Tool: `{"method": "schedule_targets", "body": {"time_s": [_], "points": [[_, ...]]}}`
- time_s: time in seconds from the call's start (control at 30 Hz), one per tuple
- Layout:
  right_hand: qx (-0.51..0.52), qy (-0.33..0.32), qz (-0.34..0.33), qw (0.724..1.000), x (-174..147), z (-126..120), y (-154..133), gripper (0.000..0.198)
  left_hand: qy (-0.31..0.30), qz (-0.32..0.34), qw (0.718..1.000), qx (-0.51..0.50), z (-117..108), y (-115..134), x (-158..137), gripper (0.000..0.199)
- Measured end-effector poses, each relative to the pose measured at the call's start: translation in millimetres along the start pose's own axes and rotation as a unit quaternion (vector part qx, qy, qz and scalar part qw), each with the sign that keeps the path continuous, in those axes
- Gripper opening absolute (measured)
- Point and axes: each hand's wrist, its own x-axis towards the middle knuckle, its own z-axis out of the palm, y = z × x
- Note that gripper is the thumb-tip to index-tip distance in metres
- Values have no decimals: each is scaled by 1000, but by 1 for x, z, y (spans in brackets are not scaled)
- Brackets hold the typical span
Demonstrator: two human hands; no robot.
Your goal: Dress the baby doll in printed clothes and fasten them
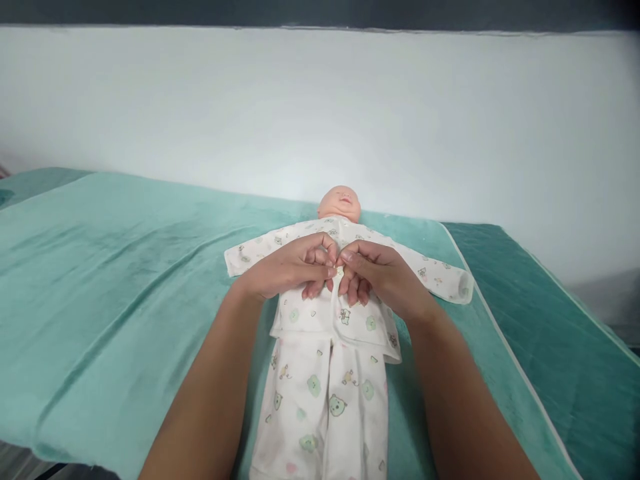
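A baby doll [340, 203] lies on its back, its head at the far end. It wears a white baby jacket [305, 317] printed with small bears, sleeves spread wide, and matching white trousers [320, 400]. Over the chest, my left hand [310, 263] pinches the jacket's front edge between thumb and forefinger. Close against it, my right hand [367, 267] pinches the other front edge. The fingertips of both hands nearly meet at the front opening. Below them the jacket's front hangs together down to its hem. Whatever small fastening lies between the fingertips is hidden.
A light green cloth [150, 280] covers the surface under the doll, with folds on the left. Darker green cloth [565, 347] shows at the right. Behind stands a white wall [300, 107], and a bit of floor [20, 460] appears at lower left.
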Motion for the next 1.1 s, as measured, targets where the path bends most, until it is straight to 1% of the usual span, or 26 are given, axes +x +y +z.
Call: {"method": "schedule_targets", "body": {"time_s": [0.13,0.23,0.33,0.43,0.57,0.63,0.7,0.73,0.77,0.83,0.9,0.97,1.0,1.07,1.1], "points": [[0,-10,-6,1000,0,-2,-1,30,-14,15,1000,-19,-4,-3,1,20],[-1,-28,-12,1000,-1,-4,0,26,-12,19,999,-26,-5,-6,1,22],[1,-50,-16,999,-1,-7,1,26,-14,14,999,-28,-6,-6,2,24],[2,-67,-20,998,-1,-8,2,25,-30,3,999,-24,-6,-3,1,24],[-1,-72,-19,997,-2,-8,1,24,-64,-27,998,-6,-6,1,-2,23],[-4,-68,-13,998,-3,-8,0,24,-66,-35,997,7,-7,2,-4,22],[5,-51,-16,999,-4,-9,-1,24,-52,-29,998,14,-7,1,-5,22],[17,-36,-24,999,-4,-10,0,23,-32,-18,999,14,-8,1,-5,21],[31,-16,-34,999,-4,-10,0,22,3,1,1000,11,-9,0,-5,20],[57,44,-65,995,-3,-12,3,20,108,53,993,-3,-12,-2,-2,17],[63,129,-103,984,-1,-15,7,16,227,97,969,-15,-17,-8,2,14],[29,206,-140,968,4,-16,13,12,336,117,935,3,-24,-17,9,12],[-5,232,-154,961,6,-17,16,12,390,120,912,34,-28,-24,12,11],[-99,249,-170,948,11,-17,22,20,478,120,859,142,-34,-42,16,8],[-147,242,-171,944,13,-17,24,26,499,113,831,217,-37,-51,16,10]]}}
